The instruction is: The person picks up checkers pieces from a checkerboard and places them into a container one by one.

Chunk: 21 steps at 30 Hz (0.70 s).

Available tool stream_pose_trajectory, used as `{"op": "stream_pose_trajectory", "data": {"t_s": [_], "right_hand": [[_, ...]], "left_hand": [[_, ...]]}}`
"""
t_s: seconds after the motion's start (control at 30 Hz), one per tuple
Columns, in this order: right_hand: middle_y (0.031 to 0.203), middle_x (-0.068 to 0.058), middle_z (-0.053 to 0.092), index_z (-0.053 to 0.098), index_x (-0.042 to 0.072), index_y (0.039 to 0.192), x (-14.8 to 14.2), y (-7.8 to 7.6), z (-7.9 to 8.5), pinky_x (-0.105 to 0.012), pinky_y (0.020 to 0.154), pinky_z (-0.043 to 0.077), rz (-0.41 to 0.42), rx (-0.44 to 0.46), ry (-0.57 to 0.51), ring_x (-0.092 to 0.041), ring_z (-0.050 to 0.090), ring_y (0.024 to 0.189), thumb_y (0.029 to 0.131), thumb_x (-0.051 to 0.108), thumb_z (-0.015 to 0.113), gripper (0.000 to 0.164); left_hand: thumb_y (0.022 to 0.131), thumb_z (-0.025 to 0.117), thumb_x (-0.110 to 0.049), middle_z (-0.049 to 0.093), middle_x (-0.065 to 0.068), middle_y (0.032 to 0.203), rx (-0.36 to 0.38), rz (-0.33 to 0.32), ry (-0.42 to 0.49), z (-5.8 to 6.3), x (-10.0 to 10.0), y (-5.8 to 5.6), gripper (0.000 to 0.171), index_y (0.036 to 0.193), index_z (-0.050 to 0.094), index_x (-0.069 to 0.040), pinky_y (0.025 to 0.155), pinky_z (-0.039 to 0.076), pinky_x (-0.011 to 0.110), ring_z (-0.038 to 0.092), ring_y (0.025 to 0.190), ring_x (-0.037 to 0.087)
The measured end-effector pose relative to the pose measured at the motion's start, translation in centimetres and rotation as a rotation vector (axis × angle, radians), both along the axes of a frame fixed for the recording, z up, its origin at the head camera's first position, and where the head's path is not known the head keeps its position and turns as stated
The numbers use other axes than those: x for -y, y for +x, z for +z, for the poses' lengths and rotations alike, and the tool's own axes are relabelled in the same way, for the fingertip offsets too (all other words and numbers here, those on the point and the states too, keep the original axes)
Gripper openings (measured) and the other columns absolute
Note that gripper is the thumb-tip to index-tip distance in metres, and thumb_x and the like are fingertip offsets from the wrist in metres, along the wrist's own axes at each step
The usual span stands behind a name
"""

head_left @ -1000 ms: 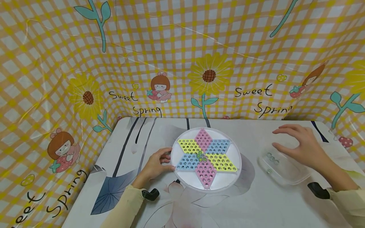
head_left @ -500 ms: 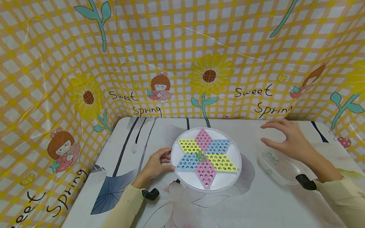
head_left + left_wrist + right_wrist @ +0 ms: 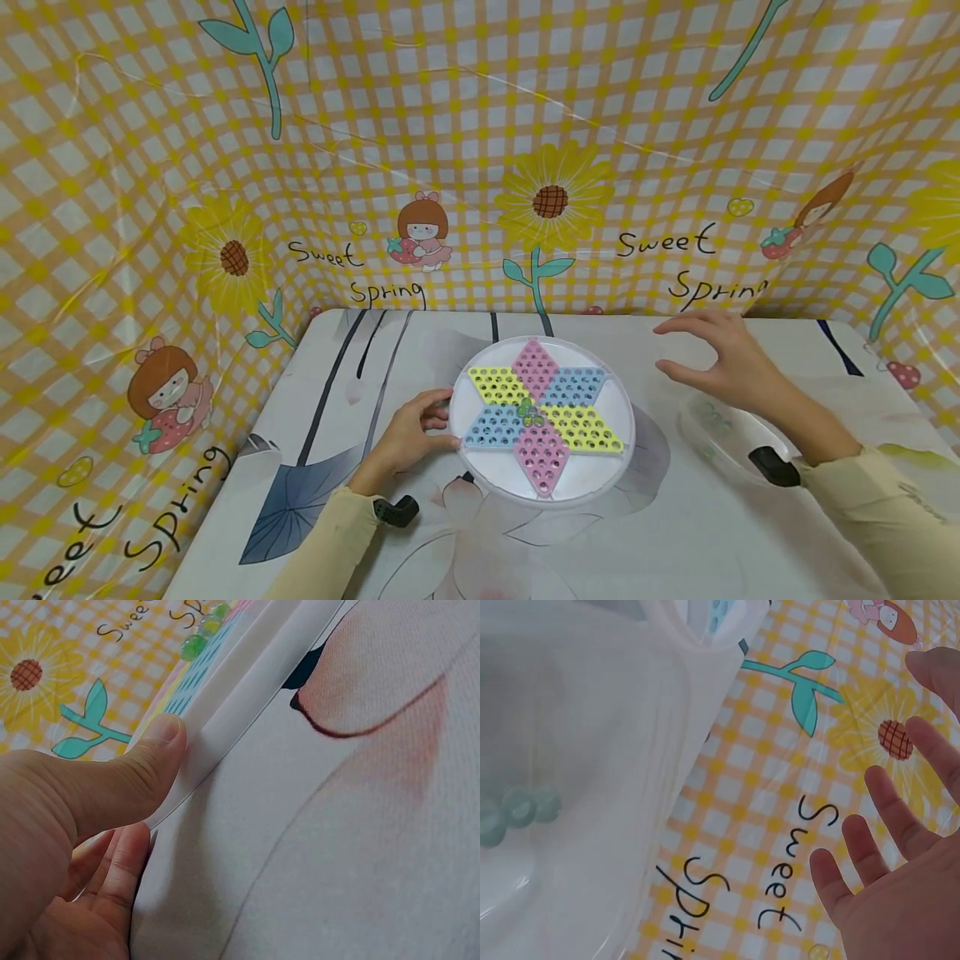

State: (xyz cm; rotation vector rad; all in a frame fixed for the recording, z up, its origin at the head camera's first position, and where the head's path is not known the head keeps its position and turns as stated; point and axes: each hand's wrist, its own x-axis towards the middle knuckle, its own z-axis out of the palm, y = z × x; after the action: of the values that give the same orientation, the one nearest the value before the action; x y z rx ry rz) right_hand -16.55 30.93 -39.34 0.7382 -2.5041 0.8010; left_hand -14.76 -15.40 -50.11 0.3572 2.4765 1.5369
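A round white Chinese checkers board (image 3: 477, 473) with a pink, yellow and blue star lies mid-table. Several green marbles (image 3: 527, 410) sit near its centre; a few show over the rim in the left wrist view. My left hand (image 3: 408, 433) holds the board's left edge, its thumb (image 3: 154, 761) on the rim and its fingers curled at the side. To the right, my right hand (image 3: 731, 367) hovers with fingers spread and nothing between them. Below it is a clear plastic container (image 3: 693, 446), partly hidden by hand and wrist. Several pale green marbles (image 3: 519, 808) show in it.
A white cloth with printed flowers and dark stems covers the table (image 3: 450, 567). Yellow checked fabric (image 3: 465, 108) hangs behind and at both sides. Each wrist wears a black camera, as on the right wrist (image 3: 775, 465).
My right hand has moved left, from over the container towards the board, fingers still spread. The left hand, board and container have stayed where they were.
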Motion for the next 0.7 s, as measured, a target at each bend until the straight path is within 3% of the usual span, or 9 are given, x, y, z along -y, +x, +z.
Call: {"op": "stream_pose_trajectory", "data": {"t_s": [0.33,0.7], "right_hand": [[0.124,-0.013,0.063,0.071,0.014,0.121,2.6,-0.9,0.1,-0.066,0.091,0.039,0.047,0.099,0.041,-0.038,0.051,0.117,0.075,0.014,0.092,0.051],[0.130,-0.016,0.061,0.070,0.012,0.123,5.8,-1.6,-0.7,-0.067,0.099,0.038,0.096,0.167,0.039,-0.040,0.048,0.123,0.080,0.016,0.089,0.047]], "left_hand": [[0.076,0.090,-0.001,0.061,0.012,0.119,-0.002,-0.013,0.023,-0.1,0.0,-0.2,0.080,0.146,0.054,-0.004,0.093,0.056,0.029,0.064,0.105,0.023],[0.076,0.090,-0.002,0.061,0.010,0.119,0.012,0.001,0.027,0.0,0.0,-0.1,0.080,0.147,0.054,-0.006,0.094,0.055,0.027,0.063,0.105,0.021]]}}
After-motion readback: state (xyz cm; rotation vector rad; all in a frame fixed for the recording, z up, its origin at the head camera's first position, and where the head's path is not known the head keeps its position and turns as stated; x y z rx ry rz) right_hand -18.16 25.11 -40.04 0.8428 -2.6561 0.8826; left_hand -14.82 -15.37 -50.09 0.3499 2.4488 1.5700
